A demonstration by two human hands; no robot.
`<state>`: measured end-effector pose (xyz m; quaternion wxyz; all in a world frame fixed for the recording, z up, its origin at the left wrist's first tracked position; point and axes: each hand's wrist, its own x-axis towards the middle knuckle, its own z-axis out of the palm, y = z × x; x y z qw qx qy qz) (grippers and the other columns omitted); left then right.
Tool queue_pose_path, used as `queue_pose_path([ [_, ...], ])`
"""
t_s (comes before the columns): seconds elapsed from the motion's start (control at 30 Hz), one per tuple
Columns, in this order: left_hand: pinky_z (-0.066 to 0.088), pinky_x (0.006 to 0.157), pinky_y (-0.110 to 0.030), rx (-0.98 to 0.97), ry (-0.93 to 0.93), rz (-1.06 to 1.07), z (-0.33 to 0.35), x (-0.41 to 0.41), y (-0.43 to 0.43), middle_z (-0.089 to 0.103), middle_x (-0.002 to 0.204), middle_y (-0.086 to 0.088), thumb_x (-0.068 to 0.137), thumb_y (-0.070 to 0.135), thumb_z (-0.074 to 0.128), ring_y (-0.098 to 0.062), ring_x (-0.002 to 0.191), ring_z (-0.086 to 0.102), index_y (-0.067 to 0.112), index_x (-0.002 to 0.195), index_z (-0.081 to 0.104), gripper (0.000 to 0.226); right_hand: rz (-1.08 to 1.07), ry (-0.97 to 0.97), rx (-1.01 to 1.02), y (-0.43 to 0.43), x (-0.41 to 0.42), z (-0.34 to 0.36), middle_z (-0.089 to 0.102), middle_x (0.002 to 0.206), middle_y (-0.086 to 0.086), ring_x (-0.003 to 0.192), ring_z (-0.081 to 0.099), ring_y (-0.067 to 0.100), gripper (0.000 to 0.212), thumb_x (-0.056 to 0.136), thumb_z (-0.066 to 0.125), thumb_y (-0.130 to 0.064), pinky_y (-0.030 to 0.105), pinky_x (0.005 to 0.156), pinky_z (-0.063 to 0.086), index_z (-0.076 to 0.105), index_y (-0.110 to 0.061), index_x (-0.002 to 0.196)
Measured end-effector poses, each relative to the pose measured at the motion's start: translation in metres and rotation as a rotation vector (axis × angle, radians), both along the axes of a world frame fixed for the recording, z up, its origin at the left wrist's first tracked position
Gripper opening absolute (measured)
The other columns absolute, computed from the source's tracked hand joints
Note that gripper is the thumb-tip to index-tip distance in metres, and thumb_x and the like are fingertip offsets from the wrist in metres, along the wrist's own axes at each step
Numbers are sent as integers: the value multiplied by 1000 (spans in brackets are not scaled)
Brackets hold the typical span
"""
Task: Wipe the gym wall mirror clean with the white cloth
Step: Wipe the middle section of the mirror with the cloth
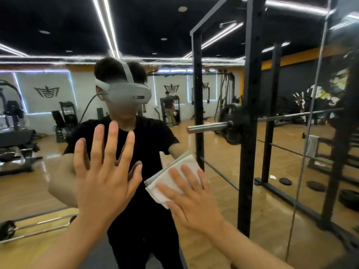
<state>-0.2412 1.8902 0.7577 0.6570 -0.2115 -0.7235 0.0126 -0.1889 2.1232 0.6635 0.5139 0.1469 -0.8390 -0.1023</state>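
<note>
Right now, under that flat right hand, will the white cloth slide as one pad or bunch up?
Likely floppy: white cloth is soft, folded into layers, edges fanning. Probably light; the right hand pins it with straight fingers alone. Should glide on the smooth mirror, though layers may shift.

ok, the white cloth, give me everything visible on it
The white cloth is folded into a flat, roughly square pad. Several layers show along its upper-left edge, one of them faintly greenish. It looks like soft fabric. It lies tilted, one corner pointing up, flat against the mirror. The right hand presses it to the glass with straight, spread fingers that cover its lower right part.
</note>
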Motion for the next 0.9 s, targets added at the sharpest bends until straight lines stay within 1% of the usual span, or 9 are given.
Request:
queue_pose_path([
  [0.1, 12, 128, -64, 6, 13, -7, 0, 0, 1, 21, 173, -22, 106, 41, 50, -41, 161, 16, 11, 164, 36, 67, -8, 98, -14, 37, -6, 85, 1, 177, 9, 162, 2, 34, 60, 112, 23, -44, 57, 130, 3, 9, -31, 169],
  [0.23, 12, 128, -63, 0, 23, -14, 0, -1, 2, 18, 174, -20, 105, 42, 50, -39, 162, 14, 12, 165, 35, 68, -22, 256, -355, 66, -13, 188, 8, 176, 12, 163, 1, 30, 56, 114, 32, -35, 56, 130, 0, 20, -25, 168],
  [0.3, 11, 129, -62, -2, 25, -11, 0, -2, 1, 17, 175, -19, 105, 42, 50, -38, 162, 13, 13, 165, 33, 69, -8, 283, -503, 52, -16, 171, 5, 177, 9, 163, -1, 29, 57, 114, 33, -34, 60, 129, 4, 16, -28, 168],
  [0.37, 12, 129, -63, 4, 16, -6, -1, -2, 0, 16, 175, -19, 106, 43, 48, -37, 163, 12, 14, 166, 31, 69, -17, 234, -551, 24, -15, 110, 2, 177, 8, 163, -2, 30, 58, 114, 27, -37, 62, 128, 5, 11, -31, 169],
  [0.5, 18, 126, -67, 4, 2, -6, 0, 0, 0, 19, 174, -19, 106, 43, 50, -39, 162, 16, 16, 166, 32, 69, 34, 48, -196, 24, -1, 1, 1, 177, 3, 163, 3, 32, 58, 113, 23, -45, 62, 125, 15, 7, -38, 168],
  [0.6, 17, 125, -68, 16, -6, -17, 0, 2, 0, 19, 174, -19, 105, 43, 50, -40, 161, 16, 15, 166, 33, 69, 63, 48, 37, 79, -4, 42, 3, 177, 3, 163, 7, 31, 58, 113, 24, -47, 57, 129, 9, 8, -37, 168],
  [0.77, 15, 126, -68, 26, -15, -43, 1, 4, 3, 13, 176, -15, 106, 44, 46, -38, 162, 14, 19, 168, 26, 69, -63, 254, -305, 138, -6, 188, 6, 176, 14, 162, 3, 34, 56, 115, 22, -43, 56, 130, 1, 12, -28, 168],
  [0.83, 15, 126, -68, 20, -14, -42, 1, 4, 3, 12, 176, -14, 106, 44, 45, -37, 162, 12, 19, 168, 25, 70, -52, 271, -389, 130, -6, 187, 3, 176, 14, 163, 0, 33, 56, 115, 24, -40, 58, 130, 3, 11, -27, 169],
  [0.9, 13, 127, -67, 18, -10, -39, 2, 5, 3, 10, 177, -13, 106, 45, 42, -37, 162, 12, 20, 168, 24, 69, -36, 241, -400, 108, -7, 138, 0, 176, 14, 162, 0, 36, 61, 114, 31, -37, 62, 129, 7, 7, -26, 169],
])
